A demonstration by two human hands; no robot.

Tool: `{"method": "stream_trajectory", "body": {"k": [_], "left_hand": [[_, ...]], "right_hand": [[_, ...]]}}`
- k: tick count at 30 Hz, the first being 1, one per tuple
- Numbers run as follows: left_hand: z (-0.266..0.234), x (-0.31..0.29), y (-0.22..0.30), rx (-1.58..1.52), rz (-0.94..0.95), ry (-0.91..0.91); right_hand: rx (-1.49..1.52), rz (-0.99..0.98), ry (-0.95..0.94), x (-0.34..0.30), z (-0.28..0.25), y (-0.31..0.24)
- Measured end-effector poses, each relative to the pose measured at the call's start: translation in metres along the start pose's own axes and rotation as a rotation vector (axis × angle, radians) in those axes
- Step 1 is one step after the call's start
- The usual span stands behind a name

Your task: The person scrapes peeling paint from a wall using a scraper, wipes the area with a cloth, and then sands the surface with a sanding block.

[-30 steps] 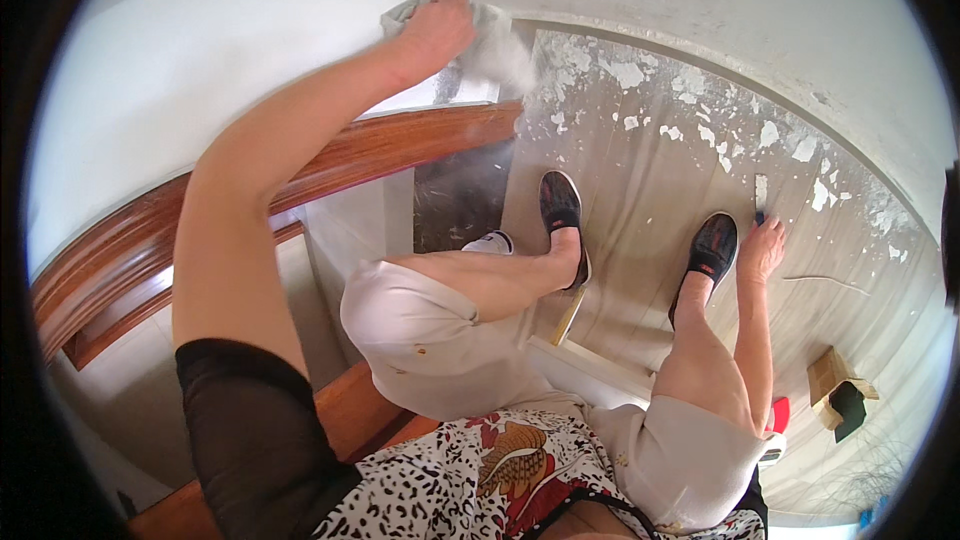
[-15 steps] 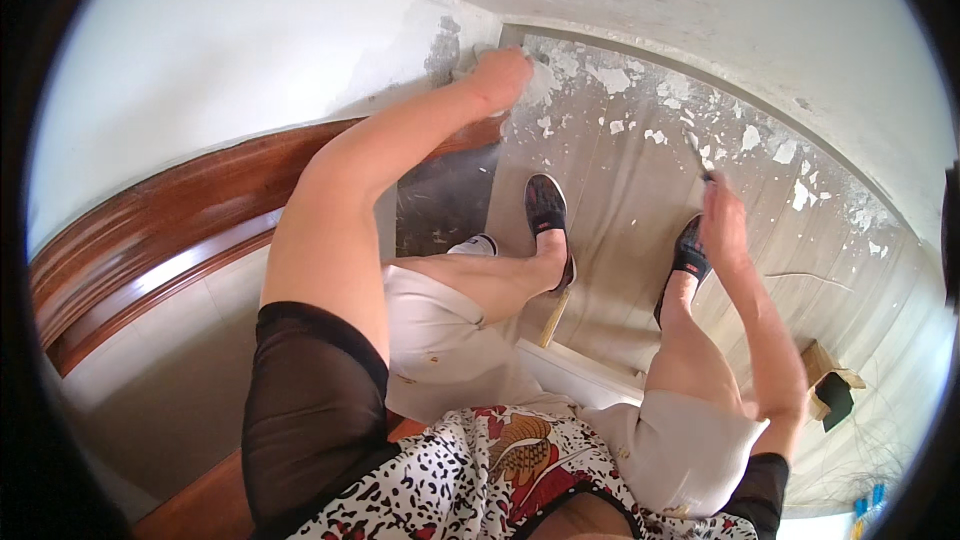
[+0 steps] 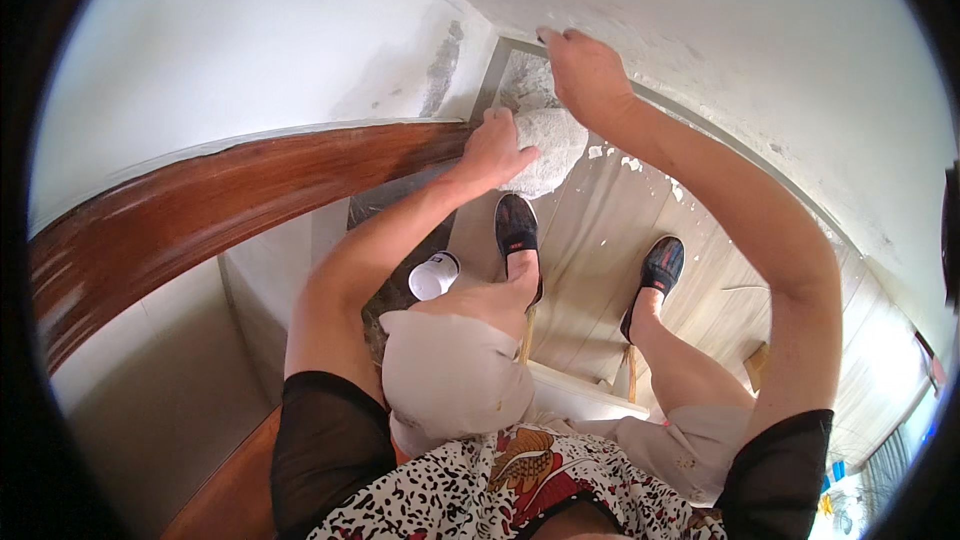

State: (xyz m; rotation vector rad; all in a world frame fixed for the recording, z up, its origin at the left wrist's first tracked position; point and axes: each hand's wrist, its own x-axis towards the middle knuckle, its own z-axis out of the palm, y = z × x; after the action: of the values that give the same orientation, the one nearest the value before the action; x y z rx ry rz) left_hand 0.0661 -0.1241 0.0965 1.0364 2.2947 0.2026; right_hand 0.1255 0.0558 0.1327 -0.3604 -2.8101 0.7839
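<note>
My left hand (image 3: 496, 147) is closed on the near-left edge of a rounded, whitish, dust-coated thing (image 3: 553, 145), low in the corner above the floor; I cannot tell whether it is a bag or a pan. Beyond it, my right hand (image 3: 583, 68) is closed, close to the foot of the right-hand wall (image 3: 690, 10). A dark handle end of a scraper (image 3: 542, 34) shows at its fingers, and the blade is hidden. Pale paint flakes (image 3: 630, 163) and dust lie on the floor near the rounded thing.
A brown wooden ledge (image 3: 240, 175) runs along the left wall, which has a grey damaged patch (image 3: 445, 55). By my left shoe (image 3: 517, 225) a white cup (image 3: 434, 276) lies tipped. Beneath me is a low white stool (image 3: 580, 390). Blue items (image 3: 833, 475) lie lower right.
My right hand has moved from over the floor up and left to the corner by the wall. My left hand has drawn slightly back with the whitish thing. Most flakes are now hidden or gone from view.
</note>
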Motion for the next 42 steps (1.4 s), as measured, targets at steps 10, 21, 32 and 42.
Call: {"method": "stream_trajectory", "body": {"k": [10, 21, 32, 42], "left_hand": [[0.048, -0.014, -0.021, -0.109, 0.130, 0.132], [0.065, -0.010, 0.000, -0.145, 0.291, 0.128], [0.075, -0.026, -0.020, -0.180, 0.218, 0.066], [0.078, -0.029, -0.023, -0.230, 0.206, 0.036]], "right_hand": [[-0.426, -0.391, -0.017, 0.059, -0.023, -0.028], [-0.650, -0.606, -0.059, 0.117, -0.026, -0.078], [-0.569, -0.707, -0.083, 0.138, -0.023, -0.082], [-0.600, -0.765, -0.269, 0.139, -0.039, -0.087]]}}
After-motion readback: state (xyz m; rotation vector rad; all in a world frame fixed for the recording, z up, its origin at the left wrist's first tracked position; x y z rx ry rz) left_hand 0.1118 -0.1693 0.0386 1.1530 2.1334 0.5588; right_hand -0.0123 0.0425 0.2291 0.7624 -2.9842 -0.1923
